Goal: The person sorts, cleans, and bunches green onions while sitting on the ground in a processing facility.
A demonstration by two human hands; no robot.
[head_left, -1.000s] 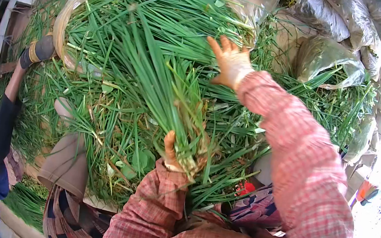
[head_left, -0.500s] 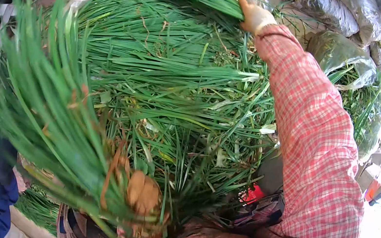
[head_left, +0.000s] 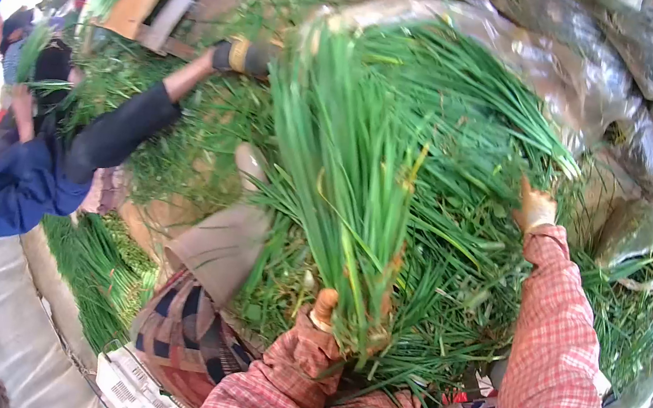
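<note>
Left hand (head_left: 325, 309) grips a bunch of chives (head_left: 348, 173) upright; right hand (head_left: 535, 210) lies spread on the chive pile (head_left: 471, 251)

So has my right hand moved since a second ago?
Yes. The right hand pulled back from the far plastic sheet to the near side of the chive pile.

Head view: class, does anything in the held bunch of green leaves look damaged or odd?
Yes. The bunch gripped by the left hand has a few yellow and brown withered blades among the green ones. The right hand rests on the heap.
</note>
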